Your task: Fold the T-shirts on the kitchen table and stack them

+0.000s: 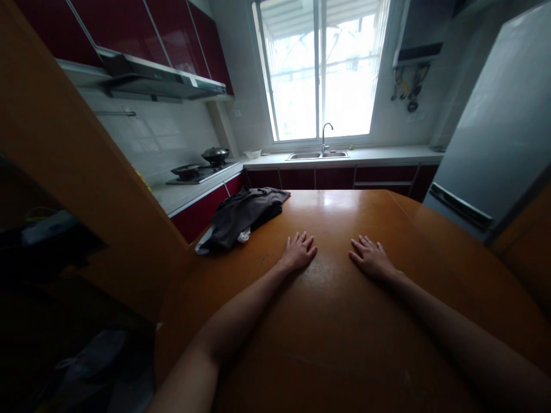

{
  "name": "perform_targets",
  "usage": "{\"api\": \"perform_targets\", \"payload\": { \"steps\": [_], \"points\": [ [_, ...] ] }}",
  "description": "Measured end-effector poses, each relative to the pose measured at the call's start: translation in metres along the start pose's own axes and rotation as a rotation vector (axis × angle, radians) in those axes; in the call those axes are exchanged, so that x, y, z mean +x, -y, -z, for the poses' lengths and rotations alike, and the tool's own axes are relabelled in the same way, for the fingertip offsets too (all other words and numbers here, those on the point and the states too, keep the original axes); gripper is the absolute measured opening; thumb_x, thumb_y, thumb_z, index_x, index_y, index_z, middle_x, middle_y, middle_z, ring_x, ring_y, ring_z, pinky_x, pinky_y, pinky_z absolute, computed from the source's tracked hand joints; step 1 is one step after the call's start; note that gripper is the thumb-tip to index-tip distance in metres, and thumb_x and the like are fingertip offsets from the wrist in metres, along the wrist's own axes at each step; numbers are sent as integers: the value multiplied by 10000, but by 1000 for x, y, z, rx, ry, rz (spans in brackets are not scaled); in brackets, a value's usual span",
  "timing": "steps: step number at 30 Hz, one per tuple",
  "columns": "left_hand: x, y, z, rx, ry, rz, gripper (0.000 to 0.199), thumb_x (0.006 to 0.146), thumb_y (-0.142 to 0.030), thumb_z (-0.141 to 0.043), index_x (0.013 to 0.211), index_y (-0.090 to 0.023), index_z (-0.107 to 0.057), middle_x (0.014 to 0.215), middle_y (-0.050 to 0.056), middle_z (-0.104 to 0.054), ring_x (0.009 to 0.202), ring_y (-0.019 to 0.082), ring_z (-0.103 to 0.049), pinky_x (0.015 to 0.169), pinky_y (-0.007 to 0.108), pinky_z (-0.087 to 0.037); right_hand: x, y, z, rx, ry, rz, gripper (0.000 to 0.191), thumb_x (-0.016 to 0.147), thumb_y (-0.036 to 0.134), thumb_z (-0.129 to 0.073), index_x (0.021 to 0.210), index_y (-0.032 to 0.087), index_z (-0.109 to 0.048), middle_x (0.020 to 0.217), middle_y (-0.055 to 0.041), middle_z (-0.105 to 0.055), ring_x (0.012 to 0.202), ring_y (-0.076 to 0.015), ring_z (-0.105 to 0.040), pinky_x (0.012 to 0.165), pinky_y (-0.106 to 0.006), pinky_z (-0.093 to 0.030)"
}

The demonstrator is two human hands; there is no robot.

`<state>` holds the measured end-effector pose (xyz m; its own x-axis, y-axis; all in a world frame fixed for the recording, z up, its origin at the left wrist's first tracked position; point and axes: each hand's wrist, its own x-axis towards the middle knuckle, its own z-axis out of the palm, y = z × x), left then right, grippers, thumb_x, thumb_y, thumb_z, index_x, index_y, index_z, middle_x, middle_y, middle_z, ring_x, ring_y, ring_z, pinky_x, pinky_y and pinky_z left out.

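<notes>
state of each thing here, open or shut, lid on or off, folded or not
Bare left hand: palm down on the glossy orange-brown wooden table, grip open
Bare right hand: palm down on it, grip open
Dark grey-brown cloth: loosely heaped
Glossy dark-red wall cabinets: shut
Tall silver-grey fridge: shut
Round metal pot: lid on
Curved metal tap: no running water visible

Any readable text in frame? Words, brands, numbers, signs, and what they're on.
No legible text anywhere.
Range hood: small marks at the right end of its front, too small to read.
Refrigerator: no lettering discernible.
Table and dark cloth: none visible.
</notes>
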<state>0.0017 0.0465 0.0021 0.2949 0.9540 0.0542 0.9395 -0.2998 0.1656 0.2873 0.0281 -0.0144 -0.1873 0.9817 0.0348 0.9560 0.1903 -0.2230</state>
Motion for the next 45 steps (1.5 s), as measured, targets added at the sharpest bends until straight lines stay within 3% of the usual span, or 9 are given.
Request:
{"api": "perform_targets", "payload": {
  "steps": [7,11,15,19,22,27,32,37,45],
  "points": [
    [0,-1,-5,-84,-58,-4,595,968,-585,-423,1472,-275,-487,1622,80,-337,1510,348,-236,1196,620,-174,1,0,0,0,5,-3,708,983,605,-291,1569,212,-339,1663,-118,-216,1541,-275,-131,1215,-534,-88],
    [11,13,12,-146,-173,65,482,977,-440,-488,1416,-253,-552,1485,43,-545,1411,243,-443,1193,414,-318,1,-2,-3,-5,3,3,710,982,610,-288,1565,211,-349,1659,-129,-224,1540,-285,-134,1211,-543,-98],
    [13,68,65,-108,-352,247,469,991,-297,-432,1433,-165,-517,1464,96,-551,1361,207,-491,1169,307,-344,2,-2,-4,-10,-5,4,711,979,610,-289,1565,211,-351,1659,-126,-227,1539,-285,-142,1208,-548,-103],
    [-13,143,116,-21,-483,531,602,909,-271,-547,1477,-104,-437,1486,217,-478,1390,356,-432,1131,489,-363,2,-1,-5,-7,-8,3,707,980,600,-290,1564,206,-354,1657,-126,-232,1539,-283,-142,1210,-546,-96],
    [-37,187,130,15,-453,787,660,813,-349,-684,1414,-131,-519,1407,226,-559,1314,400,-507,1024,492,-450,2,0,-4,0,-10,3,702,982,593,-295,1563,203,-356,1657,-127,-233,1538,-288,-144,1211,-547,-92],
    [-53,215,127,-26,-387,844,362,805,-252,-648,1145,-151,-719,1179,146,-732,1126,322,-663,899,347,-509,1,0,-6,1,-18,5,705,981,598,-293,1561,204,-360,1656,-125,-237,1537,-295,-143,1209,-552,-100],
    [-45,205,130,-24,-393,817,259,802,-183,-616,1014,-132,-755,1105,165,-752,1052,307,-694,852,317,-508,1,2,-5,10,-31,-2,704,981,594,-304,1559,198,-364,1651,-136,-245,1533,-301,-160,1207,-557,-100],
    [-19,171,160,15,-471,713,265,903,-163,-506,1075,-101,-697,1101,197,-735,1060,298,-681,879,334,-496,0,5,-4,18,-33,-6,691,983,573,-325,1556,189,-369,1648,-148,-250,1532,-303,-164,1205,-561,-91],
    [81,42,208,-18,-553,242,194,986,-222,-494,1071,-180,-664,1120,123,-716,1080,238,-648,928,303,-455,0,6,-4,44,-43,-3,671,988,550,-344,1546,181,-387,1645,-158,-254,1533,-309,-158,1203,-569,-84]
  ]
}}
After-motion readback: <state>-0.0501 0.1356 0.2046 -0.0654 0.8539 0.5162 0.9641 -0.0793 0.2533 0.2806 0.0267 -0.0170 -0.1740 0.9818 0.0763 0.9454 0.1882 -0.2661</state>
